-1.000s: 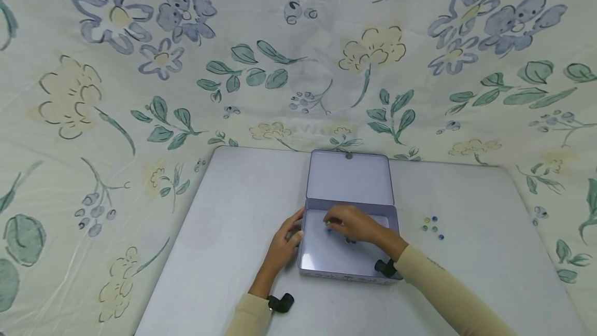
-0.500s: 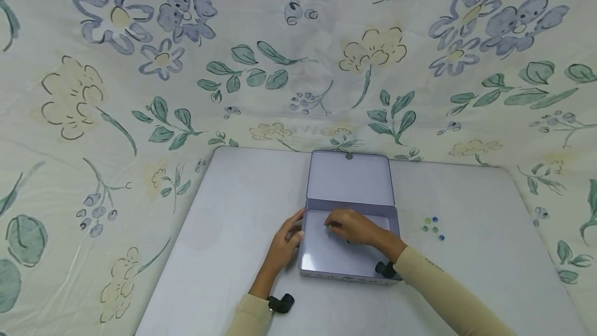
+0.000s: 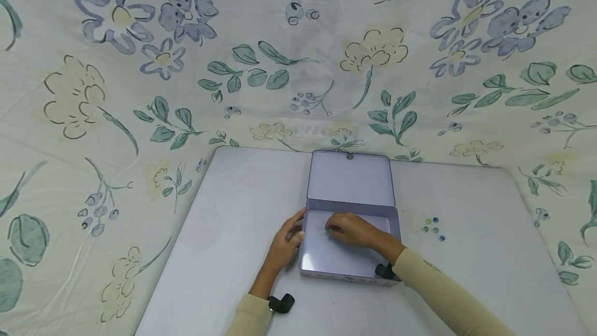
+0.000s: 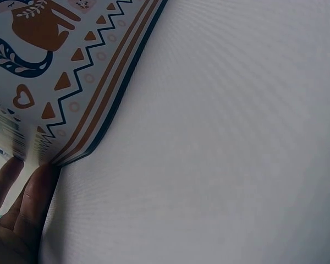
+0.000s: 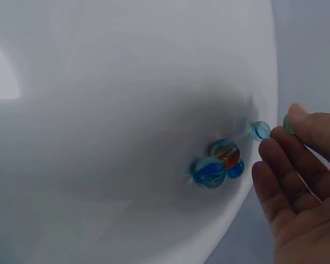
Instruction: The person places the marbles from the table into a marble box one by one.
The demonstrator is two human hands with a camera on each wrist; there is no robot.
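The right hand (image 3: pixel 354 231) is pinching a green marble (image 5: pixel 287 124) with its thumb and first finger, inside the box (image 3: pixel 326 261). In the right wrist view, a pale blue marble (image 5: pixel 260 131) is sitting at the green one's nine o'clock. A swirly blue marble (image 5: pixel 209 172), an orange marble (image 5: pixel 225 153) and a dark blue marble (image 5: pixel 235 169) are bunching up at eight o'clock. The left hand (image 3: pixel 282 245) is touching the box's nine o'clock side, its fingers curling round nothing.

If the pinch is being too weak, the green marble could be popping out and bumping the others. If the left hand is pushing hard, the box could be sliding on the table (image 3: pixel 233 196). At three o'clock, five loose marbles (image 3: pixel 436 230) could be rolling off if something is nudging them.

The marbles are looking like smooth, see-through glass. The box is looking like thin metal, its shiny floor catching light, its outside showing brown triangles (image 4: pixel 62 81). Its flat lid (image 3: pixel 350 178) is lying back at twelve o'clock.
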